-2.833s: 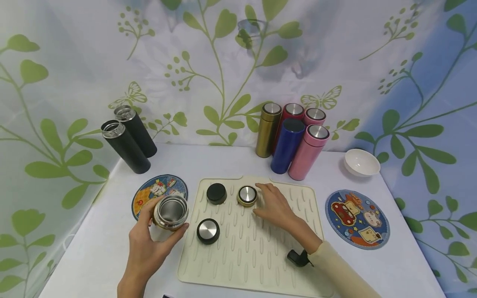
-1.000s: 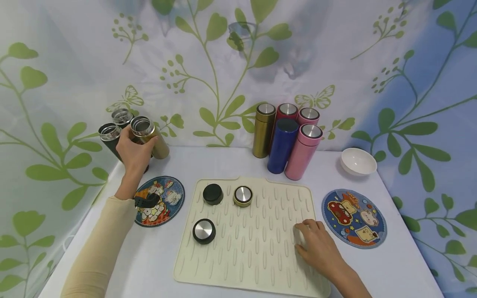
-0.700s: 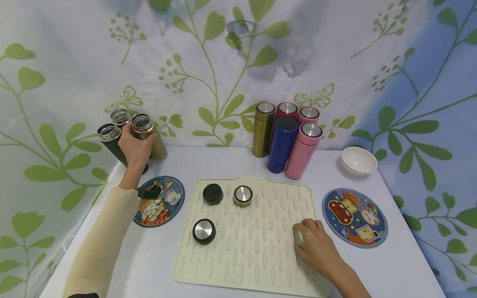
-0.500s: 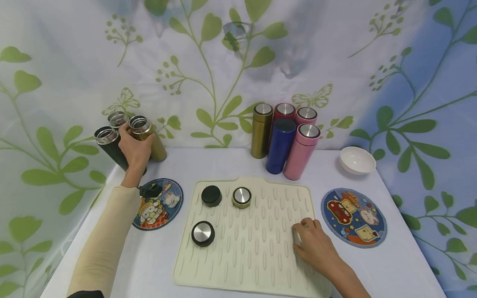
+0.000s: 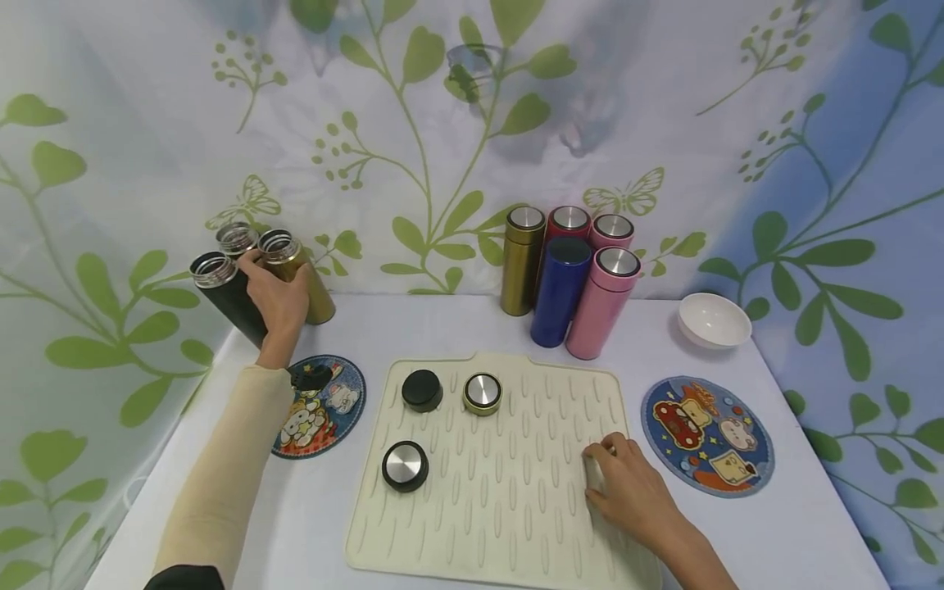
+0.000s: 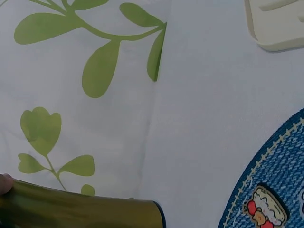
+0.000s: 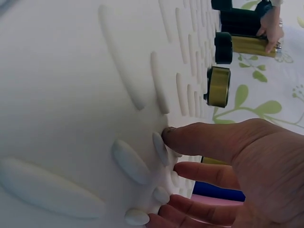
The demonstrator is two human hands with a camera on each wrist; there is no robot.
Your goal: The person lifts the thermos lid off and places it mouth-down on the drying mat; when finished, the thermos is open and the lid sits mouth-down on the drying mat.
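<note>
In the head view my left hand (image 5: 279,305) grips an uncapped gold thermos flask (image 5: 319,293) near its neck. That flask stands at the back left, right beside two uncapped black flasks (image 5: 230,299). The left wrist view shows the gold flask's lower body (image 6: 85,209) with one fingertip on it. My right hand (image 5: 630,483) rests on the cream ridged mat (image 5: 516,524) near its right edge, fingertips touching the surface and nothing held. On the mat sit a gold-rimmed lid (image 5: 483,392), a plain black lid (image 5: 422,390) and a black lid with a silver top (image 5: 405,466).
Several capped flasks, including a blue one (image 5: 559,291) and a pink one (image 5: 601,307), stand grouped at the back. A white bowl (image 5: 714,320) is at the back right. Round patterned mats lie left (image 5: 339,418) and right (image 5: 708,438) of the cream mat.
My left hand has carried the gold flask from above the left patterned mat to beside the black flasks. My right hand has moved from beside the gold-rimmed lid to the mat's right edge.
</note>
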